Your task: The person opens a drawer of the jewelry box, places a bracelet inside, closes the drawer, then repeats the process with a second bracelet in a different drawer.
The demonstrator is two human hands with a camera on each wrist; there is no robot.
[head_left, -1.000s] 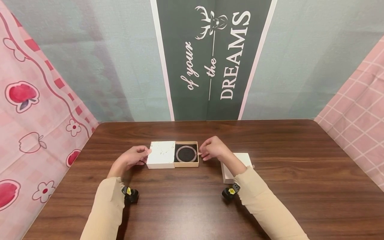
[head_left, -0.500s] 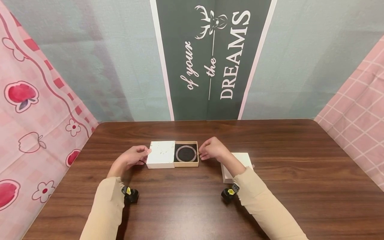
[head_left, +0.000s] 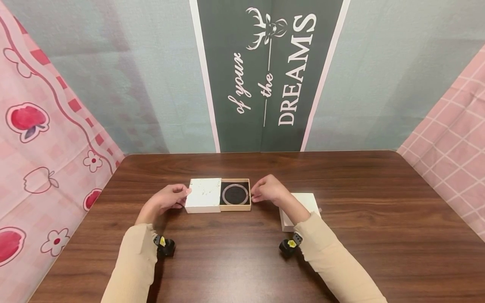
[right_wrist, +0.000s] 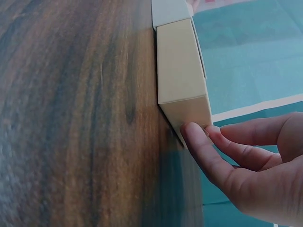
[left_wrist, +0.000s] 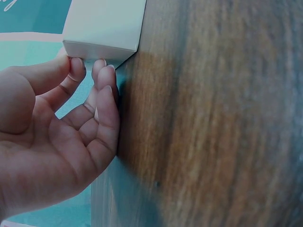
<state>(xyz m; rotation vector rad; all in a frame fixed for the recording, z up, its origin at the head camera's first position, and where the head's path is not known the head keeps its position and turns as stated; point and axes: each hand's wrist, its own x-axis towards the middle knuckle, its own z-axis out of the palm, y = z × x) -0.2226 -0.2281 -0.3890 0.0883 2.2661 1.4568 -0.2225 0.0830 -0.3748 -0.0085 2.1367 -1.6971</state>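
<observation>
A white sleeve-style gift box (head_left: 204, 193) stands in the head view with its cream drawer (head_left: 235, 208) partly out to the right. In the drawer a pale bangle (head_left: 224, 195) lies on black lining. My left hand (head_left: 168, 197) holds the sleeve's left end; in the left wrist view its thumb is at the upper edge and its fingertips are against the white end (left_wrist: 99, 50). My right hand (head_left: 270, 188) touches the drawer's outer end (right_wrist: 189, 111) with fairly straight fingertips. Whether a pull tab sits between thumb and index finger is hidden.
A second white box (head_left: 307, 202) lies on the brown wooden table (head_left: 235, 261), partly under my right forearm. Each wrist carries a small black camera (head_left: 289, 246). A printed cloth (head_left: 261, 75) hangs behind the table's back edge, with pink cloths at both sides.
My right fingers have shifted slightly left against the drawer's end, where a small tab showed between them earlier. The left hand, the box and the bangle stay in place.
</observation>
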